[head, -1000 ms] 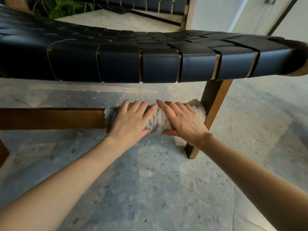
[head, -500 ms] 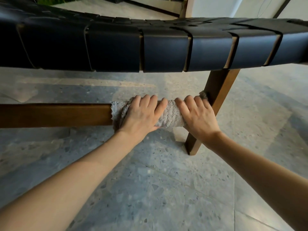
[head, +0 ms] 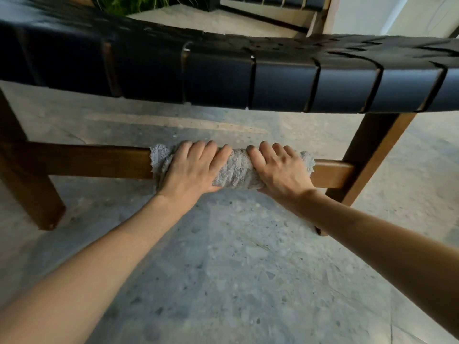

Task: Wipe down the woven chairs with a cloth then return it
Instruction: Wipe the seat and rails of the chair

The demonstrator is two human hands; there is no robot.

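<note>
We hold our left hand [head: 191, 167] and right hand [head: 279, 167] side by side, arms outstretched, fingers curled over the cloth [head: 233, 170] wrapped around the chair's wooden rail [head: 99, 161].

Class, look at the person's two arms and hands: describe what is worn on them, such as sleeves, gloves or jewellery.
Nothing is worn. The left hand and right hand are bare, without gloves, and no ring shows. The left forearm and right forearm are uncovered to the picture's edge: no sleeve, watch or bracelet.
</note>
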